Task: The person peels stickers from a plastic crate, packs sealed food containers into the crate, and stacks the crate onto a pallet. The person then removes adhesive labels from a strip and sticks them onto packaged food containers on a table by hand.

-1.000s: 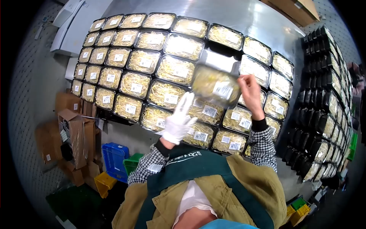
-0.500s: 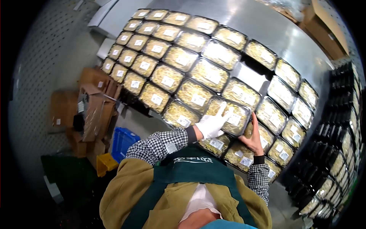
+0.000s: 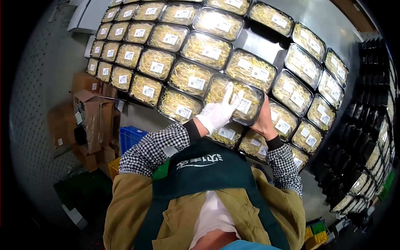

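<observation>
A film-covered black tray of bean sprouts [image 3: 216,88] with a white label is raised slightly over the neighbouring trays, close to my body. My right hand [image 3: 263,121], bare, grips its right edge, with the fingers partly hidden by the tray. Over the near left part of the same tray lies my left hand [image 3: 218,113] in a white glove. Its fingers are stretched out and apart, resting on the film beside the label. Underneath and nearer to me is another labelled sprout tray [image 3: 225,134], partly covered.
Rows of labelled sprout trays [image 3: 156,62] stand on a metal table [image 3: 261,46]. Tall stacks of packed trays [image 3: 366,137] are at the right. Cardboard boxes [image 3: 89,121] and a blue crate [image 3: 131,139] stand at the left, beyond the table edge.
The view has shifted, so the table sits higher and nearer. Both hands remain at the same tray, the left glove still on its film and the right hand still at its edge.
</observation>
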The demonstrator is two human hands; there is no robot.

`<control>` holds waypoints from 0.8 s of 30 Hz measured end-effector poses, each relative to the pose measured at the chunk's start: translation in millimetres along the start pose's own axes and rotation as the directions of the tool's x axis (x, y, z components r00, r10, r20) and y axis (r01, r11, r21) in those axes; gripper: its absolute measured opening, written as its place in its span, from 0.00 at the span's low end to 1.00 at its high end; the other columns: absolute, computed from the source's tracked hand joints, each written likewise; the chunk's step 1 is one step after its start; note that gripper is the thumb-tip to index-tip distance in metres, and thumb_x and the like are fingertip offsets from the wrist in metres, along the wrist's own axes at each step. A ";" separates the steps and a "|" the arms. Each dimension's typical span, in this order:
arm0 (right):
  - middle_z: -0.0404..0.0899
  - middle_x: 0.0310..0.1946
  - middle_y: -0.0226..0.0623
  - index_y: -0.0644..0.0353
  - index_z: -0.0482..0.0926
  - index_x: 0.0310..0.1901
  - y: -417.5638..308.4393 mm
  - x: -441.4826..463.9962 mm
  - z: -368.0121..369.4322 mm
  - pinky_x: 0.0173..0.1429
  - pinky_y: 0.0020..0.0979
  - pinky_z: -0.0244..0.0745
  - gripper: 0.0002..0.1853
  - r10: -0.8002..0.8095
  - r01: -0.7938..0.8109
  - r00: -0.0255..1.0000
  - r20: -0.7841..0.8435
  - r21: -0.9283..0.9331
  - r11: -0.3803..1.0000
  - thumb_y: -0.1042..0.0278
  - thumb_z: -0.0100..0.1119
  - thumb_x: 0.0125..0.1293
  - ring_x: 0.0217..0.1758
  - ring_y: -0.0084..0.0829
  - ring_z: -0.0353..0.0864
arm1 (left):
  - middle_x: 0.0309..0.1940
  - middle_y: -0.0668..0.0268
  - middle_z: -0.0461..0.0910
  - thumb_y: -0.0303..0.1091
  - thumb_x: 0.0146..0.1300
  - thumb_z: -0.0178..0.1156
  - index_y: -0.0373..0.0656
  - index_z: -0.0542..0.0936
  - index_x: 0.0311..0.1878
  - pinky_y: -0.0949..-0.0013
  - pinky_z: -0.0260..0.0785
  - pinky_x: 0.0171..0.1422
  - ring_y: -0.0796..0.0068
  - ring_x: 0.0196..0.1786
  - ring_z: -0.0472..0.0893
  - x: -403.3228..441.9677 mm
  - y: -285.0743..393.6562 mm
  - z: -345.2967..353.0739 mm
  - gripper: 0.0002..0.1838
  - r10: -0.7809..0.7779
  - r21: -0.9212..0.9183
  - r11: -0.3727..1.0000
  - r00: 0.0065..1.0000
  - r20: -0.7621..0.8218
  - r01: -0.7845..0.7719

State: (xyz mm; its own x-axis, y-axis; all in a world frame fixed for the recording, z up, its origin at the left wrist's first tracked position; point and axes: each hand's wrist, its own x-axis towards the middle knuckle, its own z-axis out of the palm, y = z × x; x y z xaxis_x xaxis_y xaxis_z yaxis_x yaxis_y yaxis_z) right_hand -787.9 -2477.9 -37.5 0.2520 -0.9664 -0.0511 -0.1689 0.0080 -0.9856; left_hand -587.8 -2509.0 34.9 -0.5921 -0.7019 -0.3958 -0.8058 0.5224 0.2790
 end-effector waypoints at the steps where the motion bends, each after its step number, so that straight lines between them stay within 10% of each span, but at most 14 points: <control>1: 0.59 0.63 0.50 0.62 0.51 0.67 1.6 -1.4 -1.0 0.64 0.48 0.63 0.52 -0.013 0.013 1.000 -0.007 -0.031 0.999 0.49 0.72 0.47 0.66 0.50 0.61 | 0.70 0.32 0.43 0.34 0.49 0.65 0.47 0.46 0.74 0.67 0.75 0.25 0.60 0.25 0.83 0.7 0.6 -1.8 0.52 -0.002 -0.023 1.000 1.000 0.030 0.003; 13: 0.65 0.57 0.54 0.69 0.60 0.61 1.9 -2.9 -12.7 0.66 0.45 0.58 0.50 -0.255 0.214 0.966 -0.034 -0.444 0.870 0.51 0.77 0.40 0.61 0.52 0.64 | 0.68 0.38 0.54 0.53 0.57 0.63 0.50 0.54 0.72 0.66 0.76 0.26 0.54 0.31 0.83 -3.8 -0.9 -6.4 0.44 0.092 -0.016 0.995 0.991 -0.094 -0.094; 17: 0.65 0.58 0.52 0.68 0.58 0.63 4.5 -10.9 -19.8 0.70 0.47 0.54 0.51 -0.303 0.236 0.952 -0.047 -0.520 0.821 0.54 0.77 0.39 0.63 0.52 0.62 | 0.68 0.53 0.62 0.39 0.54 0.63 0.51 0.64 0.68 0.69 0.74 0.25 0.62 0.27 0.82 -18.9 -6.8 -21.5 0.36 0.112 -0.074 0.989 0.975 -0.193 -0.129; 21: 0.65 0.58 0.51 0.65 0.57 0.65 -7.3 -21.9 -40.2 0.70 0.45 0.56 0.48 -0.171 0.180 0.982 0.080 -0.673 0.717 0.68 0.73 0.41 0.65 0.49 0.63 | 0.54 0.57 0.78 0.29 0.61 0.58 0.45 0.73 0.61 0.73 0.74 0.28 0.70 0.27 0.82 -44.3 -16.0 -53.7 0.23 0.094 -0.092 0.977 0.770 -0.631 -0.194; 24: 0.71 0.54 0.49 0.64 0.63 0.62 -31.2 -33.5 -51.8 0.62 0.39 0.67 0.34 -0.146 0.048 0.982 -0.118 -0.592 0.804 0.79 0.62 0.51 0.57 0.48 0.71 | 0.45 0.58 0.81 0.30 0.64 0.57 0.41 0.73 0.60 0.75 0.73 0.31 0.74 0.29 0.82 -72.9 -42.2 -48.6 0.20 -0.220 -0.422 0.899 0.718 -0.660 -0.113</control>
State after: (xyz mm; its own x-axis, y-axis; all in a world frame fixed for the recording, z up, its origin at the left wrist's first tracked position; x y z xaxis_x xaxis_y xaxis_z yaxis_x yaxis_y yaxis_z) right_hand -840.3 -2459.1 3.3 0.1600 -0.9807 0.1126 -0.6879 -0.1925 -0.6998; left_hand -511.1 -2503.4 94.5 -0.2551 -0.9386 0.2323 -0.6624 0.3447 0.6652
